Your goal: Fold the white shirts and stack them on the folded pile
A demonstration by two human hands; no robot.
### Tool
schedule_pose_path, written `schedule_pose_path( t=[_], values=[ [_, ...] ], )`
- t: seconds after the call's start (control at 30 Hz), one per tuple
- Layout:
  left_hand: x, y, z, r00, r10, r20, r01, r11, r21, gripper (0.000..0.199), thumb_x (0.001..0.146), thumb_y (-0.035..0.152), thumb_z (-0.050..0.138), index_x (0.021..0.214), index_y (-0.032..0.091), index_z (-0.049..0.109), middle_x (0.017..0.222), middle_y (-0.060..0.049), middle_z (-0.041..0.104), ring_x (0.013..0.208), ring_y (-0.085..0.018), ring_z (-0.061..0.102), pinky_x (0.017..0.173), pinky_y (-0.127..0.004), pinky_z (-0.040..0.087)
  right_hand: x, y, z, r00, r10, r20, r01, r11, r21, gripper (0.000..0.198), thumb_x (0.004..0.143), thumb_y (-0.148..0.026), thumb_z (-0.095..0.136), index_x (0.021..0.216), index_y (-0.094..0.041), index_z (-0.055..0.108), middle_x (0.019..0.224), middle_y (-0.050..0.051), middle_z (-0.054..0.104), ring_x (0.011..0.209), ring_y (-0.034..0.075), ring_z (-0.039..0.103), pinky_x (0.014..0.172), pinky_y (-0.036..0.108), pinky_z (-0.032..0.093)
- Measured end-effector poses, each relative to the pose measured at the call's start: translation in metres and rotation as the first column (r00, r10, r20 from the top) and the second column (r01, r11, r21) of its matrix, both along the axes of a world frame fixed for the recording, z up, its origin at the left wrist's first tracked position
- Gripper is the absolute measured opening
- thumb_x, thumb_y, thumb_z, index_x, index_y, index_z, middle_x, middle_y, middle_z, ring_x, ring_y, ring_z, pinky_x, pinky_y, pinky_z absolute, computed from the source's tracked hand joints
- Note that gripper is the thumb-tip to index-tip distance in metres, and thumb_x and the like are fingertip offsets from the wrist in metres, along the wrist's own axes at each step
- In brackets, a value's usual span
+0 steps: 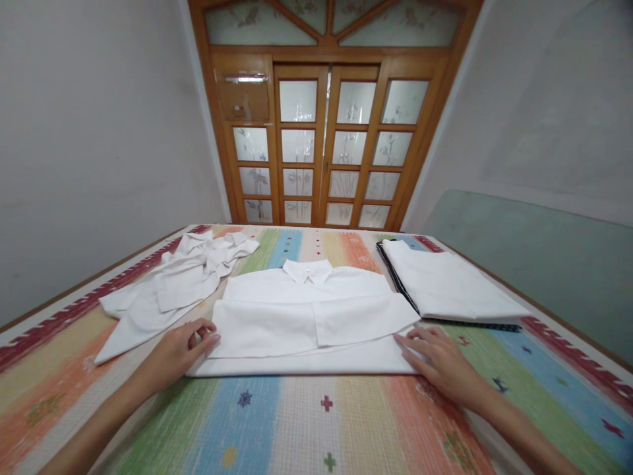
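A white collared shirt, folded with its sleeves laid across, lies in front of me with the collar facing away. At its left edge is my left hand, fingers curled and the thumb and fingertips closed at the fabric. My right hand rests at the right edge, its fingers stretched and slightly apart, with the fingertips touching the cloth. What lies under the right fingertips is hidden.
To the left lies a crumpled pile of white cloth. On the right is a stack of folded white cloth over a dark patterned piece. A striped, multicoloured tablecloth covers the table. Beyond stand wooden doors with glass panes.
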State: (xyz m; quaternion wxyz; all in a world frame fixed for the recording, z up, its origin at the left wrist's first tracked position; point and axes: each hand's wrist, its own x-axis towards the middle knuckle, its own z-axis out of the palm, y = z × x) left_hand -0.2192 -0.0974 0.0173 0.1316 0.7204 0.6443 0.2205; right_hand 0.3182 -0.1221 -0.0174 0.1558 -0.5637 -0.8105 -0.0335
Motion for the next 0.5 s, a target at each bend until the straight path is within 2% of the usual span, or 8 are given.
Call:
schedule_pose_path(
  t=[0.17, 0.23, 0.33, 0.4, 0.5],
  values=[
    [0.005, 0.01, 0.003, 0.991, 0.114, 0.076, -0.117, 0.992, 0.042, 0.053, 0.068, 0.061, 0.052, 0.099, 0.02, 0.063, 0.088, -0.004, 0.07, 0.052, -0.016, 0.055, 0.058, -0.029, 0.044, -0.009, 0.002, -0.001, 0.994, 0.111, -0.015, -0.112, 0.994, -0.01, 0.042, 0.095, -0.038, 0.043, 0.128, -0.023, 0.064, 0.128, 0.008, 0.064, 0.12, 0.028, 0.054, 0.102, 0.048, 0.043],
    [0.004, 0.011, 0.004, 0.984, 0.151, 0.099, -0.154, 0.988, 0.024, 0.054, 0.067, 0.061, 0.052, 0.1, 0.02, 0.063, 0.086, -0.003, 0.07, 0.053, -0.016, 0.055, 0.058, -0.029, 0.044, -0.011, 0.002, -0.003, 0.992, 0.127, -0.022, -0.128, 0.991, -0.032, 0.043, 0.095, -0.039, 0.043, 0.13, -0.023, 0.061, 0.131, 0.008, 0.062, 0.124, 0.028, 0.052, 0.103, 0.049, 0.043],
    [0.003, 0.012, 0.007, 0.976, 0.187, 0.113, -0.187, 0.982, -0.012, 0.045, 0.066, 0.06, 0.052, 0.086, 0.021, 0.066, 0.075, -0.001, 0.069, 0.059, -0.017, 0.058, 0.061, -0.027, 0.044, -0.015, 0.003, -0.004, 0.991, 0.112, -0.069, -0.116, 0.992, -0.056, 0.043, 0.095, -0.04, 0.043, 0.132, -0.024, 0.059, 0.132, 0.009, 0.061, 0.124, 0.027, 0.052, 0.103, 0.049, 0.044],
    [0.004, 0.012, 0.01, 0.973, 0.178, 0.15, -0.165, 0.982, -0.092, 0.041, 0.064, 0.061, 0.054, 0.072, 0.022, 0.066, 0.067, -0.001, 0.067, 0.06, -0.017, 0.058, 0.058, -0.026, 0.043, -0.019, 0.003, -0.002, 0.985, 0.113, -0.13, -0.123, 0.99, -0.071, 0.044, 0.095, -0.04, 0.042, 0.133, -0.024, 0.057, 0.132, 0.01, 0.061, 0.125, 0.026, 0.052, 0.105, 0.047, 0.043],
    [0.004, 0.014, 0.014, 0.955, 0.155, 0.254, -0.075, 0.951, -0.299, 0.045, 0.06, 0.066, 0.059, 0.058, 0.021, 0.06, 0.056, 0.0, 0.062, 0.047, -0.014, 0.049, 0.047, -0.024, 0.035, -0.027, 0.006, 0.005, 0.969, 0.118, -0.218, -0.143, 0.984, -0.103, 0.047, 0.095, -0.042, 0.042, 0.138, -0.024, 0.052, 0.136, 0.01, 0.057, 0.13, 0.025, 0.048, 0.11, 0.044, 0.039]
  ],
)
